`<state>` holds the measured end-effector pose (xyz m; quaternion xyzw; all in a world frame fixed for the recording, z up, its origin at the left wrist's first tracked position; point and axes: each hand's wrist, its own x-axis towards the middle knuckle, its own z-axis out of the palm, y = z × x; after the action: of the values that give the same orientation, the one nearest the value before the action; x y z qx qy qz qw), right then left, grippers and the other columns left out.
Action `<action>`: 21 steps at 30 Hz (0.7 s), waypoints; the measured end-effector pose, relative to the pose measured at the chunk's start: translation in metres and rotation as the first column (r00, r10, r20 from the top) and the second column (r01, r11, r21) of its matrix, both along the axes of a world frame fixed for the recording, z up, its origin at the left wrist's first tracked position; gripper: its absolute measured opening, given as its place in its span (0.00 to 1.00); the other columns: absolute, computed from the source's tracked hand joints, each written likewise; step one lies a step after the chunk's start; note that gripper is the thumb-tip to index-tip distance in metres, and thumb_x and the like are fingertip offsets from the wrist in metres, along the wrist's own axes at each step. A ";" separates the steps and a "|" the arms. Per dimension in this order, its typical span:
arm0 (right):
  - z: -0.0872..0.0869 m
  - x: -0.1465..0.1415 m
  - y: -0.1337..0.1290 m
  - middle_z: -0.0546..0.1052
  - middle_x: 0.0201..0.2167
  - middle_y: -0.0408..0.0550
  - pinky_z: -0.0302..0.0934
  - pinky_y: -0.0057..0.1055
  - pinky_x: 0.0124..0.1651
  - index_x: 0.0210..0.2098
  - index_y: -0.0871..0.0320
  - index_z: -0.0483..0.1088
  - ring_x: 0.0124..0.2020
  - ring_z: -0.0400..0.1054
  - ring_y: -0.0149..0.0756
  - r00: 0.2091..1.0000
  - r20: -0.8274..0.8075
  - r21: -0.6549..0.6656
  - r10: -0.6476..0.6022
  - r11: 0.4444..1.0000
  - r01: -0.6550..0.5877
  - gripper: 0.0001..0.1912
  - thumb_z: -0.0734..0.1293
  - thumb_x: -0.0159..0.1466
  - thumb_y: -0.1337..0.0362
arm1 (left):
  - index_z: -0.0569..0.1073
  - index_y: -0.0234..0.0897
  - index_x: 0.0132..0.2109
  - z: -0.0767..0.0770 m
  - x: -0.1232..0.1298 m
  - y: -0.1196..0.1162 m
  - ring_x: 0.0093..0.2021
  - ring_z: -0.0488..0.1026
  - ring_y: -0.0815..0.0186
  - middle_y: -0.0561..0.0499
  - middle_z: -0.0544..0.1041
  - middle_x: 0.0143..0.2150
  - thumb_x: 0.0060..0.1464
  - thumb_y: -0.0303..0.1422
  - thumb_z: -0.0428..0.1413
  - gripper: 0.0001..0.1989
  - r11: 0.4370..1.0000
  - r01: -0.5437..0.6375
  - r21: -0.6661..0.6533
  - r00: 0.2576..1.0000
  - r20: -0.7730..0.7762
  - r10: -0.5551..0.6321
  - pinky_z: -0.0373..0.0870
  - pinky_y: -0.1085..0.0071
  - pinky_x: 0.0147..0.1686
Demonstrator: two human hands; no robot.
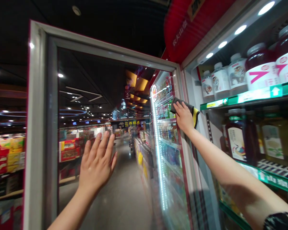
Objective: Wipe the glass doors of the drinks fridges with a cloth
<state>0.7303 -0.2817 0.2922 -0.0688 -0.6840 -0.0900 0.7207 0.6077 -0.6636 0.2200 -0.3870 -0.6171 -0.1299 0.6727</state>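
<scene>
A glass cooler door (44, 127) with a pale metal frame stands swung open in front of me. My left hand (96, 163) is open, fingers spread and palm toward the pane; I cannot tell whether it touches the glass. Over at the hinge side, my right hand (184, 117) holds a dark grey cloth (190, 110) with a yellow and black edge. It presses the cloth against the door's glass and inner frame. Part of the cloth is hidden under the fingers.
At right, the lit cooler has green-edged shelves (253, 94) with several drink bottles (261, 68). A red header panel (182, 32) juts out above. Through the glass show an aisle floor (124, 179), another lit cooler (169, 140) and stacked goods (69, 148).
</scene>
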 end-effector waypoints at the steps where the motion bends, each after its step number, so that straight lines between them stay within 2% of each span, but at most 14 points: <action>1: -0.004 -0.004 0.001 0.68 0.66 0.51 0.56 0.52 0.69 0.65 0.58 0.66 0.70 0.56 0.49 1.000 0.016 -0.022 -0.020 1.000 0.020 0.28 0.57 0.67 0.72 | 0.47 0.43 0.75 0.000 0.000 0.000 0.75 0.48 0.55 0.46 0.53 0.75 0.66 0.39 0.51 0.35 1.000 -0.003 0.003 1.000 -0.006 0.003 0.39 0.54 0.74; 4: -0.025 -0.011 0.007 0.66 0.68 0.53 0.55 0.52 0.69 0.68 0.59 0.62 0.72 0.51 0.48 0.998 0.045 -0.040 -0.038 0.998 0.040 0.29 0.57 0.68 0.71 | 0.47 0.44 0.75 0.000 0.001 -0.001 0.75 0.48 0.55 0.46 0.52 0.75 0.66 0.39 0.51 0.36 1.000 -0.017 0.001 1.000 -0.018 0.017 0.39 0.54 0.74; 6: -0.028 -0.011 0.012 0.66 0.68 0.52 0.55 0.51 0.70 0.69 0.58 0.61 0.73 0.50 0.47 0.998 0.057 -0.034 -0.020 0.999 0.022 0.29 0.57 0.68 0.70 | 0.46 0.43 0.75 0.000 0.003 -0.002 0.75 0.47 0.55 0.46 0.52 0.75 0.66 0.39 0.52 0.37 0.999 -0.033 -0.009 0.999 -0.015 0.033 0.39 0.53 0.74; 10: 0.000 -0.008 0.020 0.65 0.68 0.50 0.52 0.52 0.72 0.68 0.57 0.62 0.73 0.48 0.49 0.998 0.040 -0.046 0.040 0.998 -0.038 0.30 0.58 0.67 0.71 | 0.45 0.42 0.75 -0.001 0.008 -0.002 0.76 0.45 0.55 0.44 0.51 0.75 0.65 0.39 0.53 0.38 0.996 -0.080 -0.025 0.997 -0.007 0.080 0.39 0.52 0.74; 12: 0.007 -0.008 0.020 0.66 0.68 0.51 0.52 0.52 0.72 0.67 0.58 0.63 0.73 0.49 0.50 0.997 0.023 -0.051 0.070 0.996 -0.069 0.29 0.58 0.67 0.70 | 0.44 0.42 0.75 -0.002 0.011 -0.002 0.76 0.45 0.55 0.44 0.51 0.75 0.65 0.39 0.53 0.38 0.994 -0.104 -0.027 0.995 -0.003 0.104 0.39 0.52 0.74; 14: -0.004 -0.008 0.015 0.68 0.66 0.53 0.53 0.53 0.71 0.67 0.59 0.64 0.72 0.52 0.51 0.996 0.015 -0.044 0.093 0.995 -0.093 0.28 0.59 0.67 0.70 | 0.43 0.44 0.75 -0.002 0.013 -0.002 0.76 0.45 0.55 0.45 0.51 0.76 0.65 0.39 0.53 0.39 0.992 -0.121 -0.032 0.993 0.004 0.122 0.40 0.52 0.74; 18: -0.043 -0.004 0.003 0.67 0.67 0.55 0.57 0.53 0.69 0.67 0.58 0.62 0.69 0.59 0.50 0.982 0.098 0.024 0.159 0.986 -0.162 0.28 0.58 0.69 0.69 | 0.41 0.44 0.75 -0.001 0.020 -0.001 0.76 0.44 0.54 0.44 0.50 0.76 0.66 0.39 0.51 0.38 0.989 -0.142 -0.047 0.990 0.015 0.143 0.40 0.50 0.74; 19: -0.047 -0.004 0.002 0.66 0.67 0.55 0.58 0.52 0.68 0.68 0.58 0.62 0.69 0.59 0.50 0.976 0.119 0.034 0.182 0.982 -0.187 0.28 0.58 0.69 0.68 | 0.41 0.44 0.75 -0.001 0.022 -0.001 0.76 0.44 0.54 0.44 0.50 0.76 0.66 0.39 0.51 0.38 0.988 -0.149 -0.051 0.989 0.014 0.150 0.40 0.50 0.74; 21: -0.042 -0.007 0.001 0.65 0.68 0.54 0.57 0.52 0.69 0.68 0.57 0.62 0.70 0.57 0.50 0.966 0.119 0.022 0.228 0.972 -0.232 0.28 0.57 0.69 0.67 | 0.41 0.43 0.75 -0.001 0.028 -0.001 0.76 0.44 0.54 0.44 0.49 0.76 0.66 0.39 0.51 0.38 0.984 -0.168 -0.054 0.986 0.012 0.169 0.39 0.49 0.74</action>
<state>0.7234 -0.2809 0.2497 0.0295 -0.7262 -0.0217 0.6865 0.6353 -0.6648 0.2186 -0.3500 -0.6565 -0.0594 0.6655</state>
